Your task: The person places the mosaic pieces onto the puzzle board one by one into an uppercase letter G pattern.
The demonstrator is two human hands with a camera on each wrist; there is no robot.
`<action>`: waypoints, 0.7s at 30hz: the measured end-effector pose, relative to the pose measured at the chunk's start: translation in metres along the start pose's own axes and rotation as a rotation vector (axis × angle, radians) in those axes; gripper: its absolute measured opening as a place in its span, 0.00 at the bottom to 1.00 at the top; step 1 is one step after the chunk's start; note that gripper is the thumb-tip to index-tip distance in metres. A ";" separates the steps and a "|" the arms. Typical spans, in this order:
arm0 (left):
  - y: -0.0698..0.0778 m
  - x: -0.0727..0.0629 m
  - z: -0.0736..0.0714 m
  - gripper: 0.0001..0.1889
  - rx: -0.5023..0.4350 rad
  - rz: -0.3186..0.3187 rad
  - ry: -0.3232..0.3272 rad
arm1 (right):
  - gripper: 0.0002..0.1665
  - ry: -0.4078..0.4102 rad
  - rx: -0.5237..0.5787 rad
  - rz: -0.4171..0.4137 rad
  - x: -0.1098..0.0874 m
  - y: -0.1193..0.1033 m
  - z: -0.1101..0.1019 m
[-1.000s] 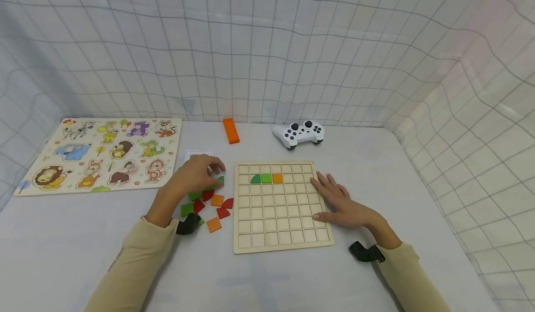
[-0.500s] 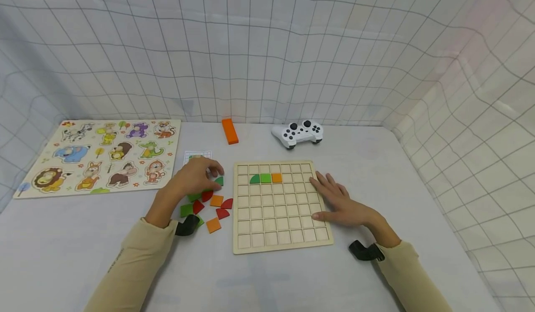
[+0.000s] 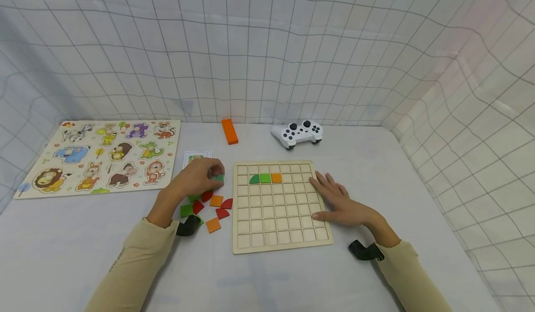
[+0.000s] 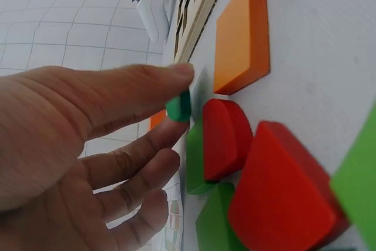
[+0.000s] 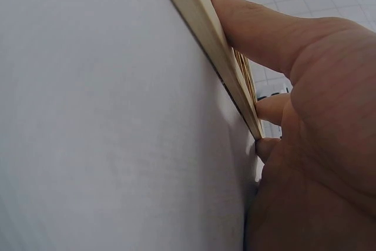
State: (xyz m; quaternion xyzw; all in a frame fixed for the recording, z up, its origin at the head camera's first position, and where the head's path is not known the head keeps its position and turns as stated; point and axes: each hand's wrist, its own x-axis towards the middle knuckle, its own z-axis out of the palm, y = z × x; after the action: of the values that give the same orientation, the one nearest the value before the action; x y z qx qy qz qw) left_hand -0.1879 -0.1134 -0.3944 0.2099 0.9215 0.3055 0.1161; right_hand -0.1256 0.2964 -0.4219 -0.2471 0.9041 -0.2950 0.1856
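Observation:
My left hand (image 3: 193, 177) is over the loose tiles left of the board. In the left wrist view its thumb and index finger pinch a dark green tile (image 4: 178, 107), most of it covered by the fingers. Under and beside the hand lie red quarter-round tiles (image 3: 222, 213), orange square tiles (image 3: 213, 224) and green tiles (image 3: 186, 210). My right hand (image 3: 342, 208) rests with fingers spread on the right edge of the wooden grid board (image 3: 273, 213). One upper row of the board carries a green quarter-round tile (image 3: 255, 179), a green square tile (image 3: 265, 178) and an orange square tile (image 3: 276, 178).
A printed pattern card (image 3: 203, 154) lies behind my left hand, partly covered. An animal puzzle board (image 3: 100, 159) is at the far left. Near the back stand an orange block (image 3: 230, 131) and a white game controller (image 3: 298, 134). A gridded cloth hangs behind.
My left thumb and index finger have closed on the dark green tile, which showed more fully between them before. The right hand and the board have stayed in place.

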 end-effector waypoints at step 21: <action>0.021 0.010 0.001 0.12 -0.163 0.169 0.010 | 0.57 -0.006 -0.028 0.007 0.000 0.000 -0.001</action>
State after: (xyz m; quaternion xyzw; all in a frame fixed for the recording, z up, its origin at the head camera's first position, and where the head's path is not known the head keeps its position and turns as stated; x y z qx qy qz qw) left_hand -0.1898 -0.0933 -0.3829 0.2750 0.8732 0.3892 0.1018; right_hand -0.1259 0.2964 -0.4213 -0.2473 0.9085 -0.2808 0.1860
